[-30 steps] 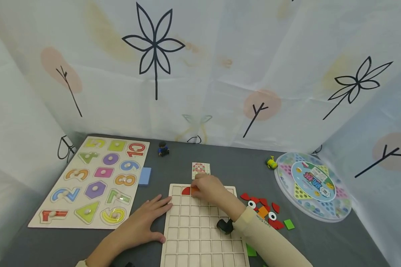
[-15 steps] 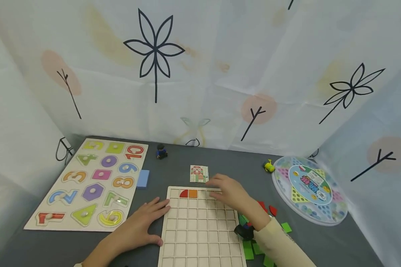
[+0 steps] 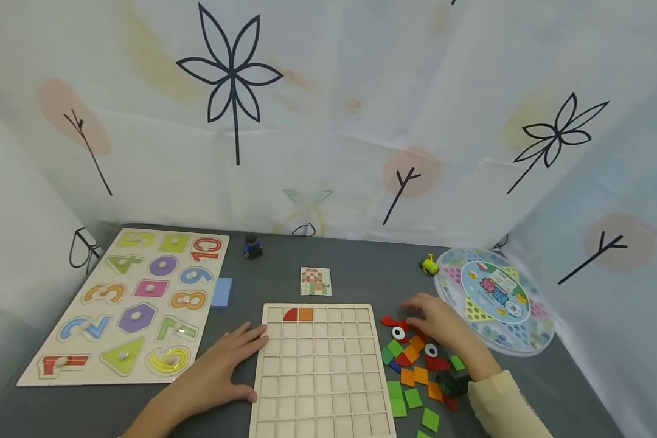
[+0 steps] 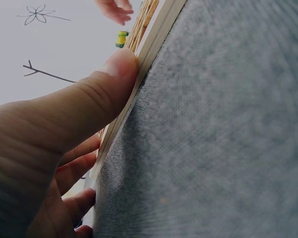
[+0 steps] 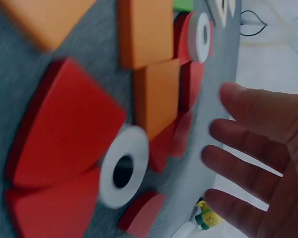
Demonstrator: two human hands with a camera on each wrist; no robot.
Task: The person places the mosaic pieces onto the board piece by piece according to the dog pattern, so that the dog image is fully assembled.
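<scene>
A wooden grid board lies in the middle of the table. In its top row sit a red quarter-round tile and an orange square tile, side by side. Against the board's left edge rests my left hand, fingers spread; the left wrist view shows its thumb touching the rim. My right hand hovers over the far side of a tile pile right of the board, fingers loosely extended and holding nothing. The pile mixes red tiles, orange tiles, green tiles and white eye rings.
A printed pattern card lies beyond the board. To the left are a number puzzle, a blue block and a small figure. A round game board and a yellow-green toy stand right.
My right hand has let go of the orange square tile in the top row and moved right, over the loose tiles. The left hand stays at the board's edge. The head view shifts slightly.
</scene>
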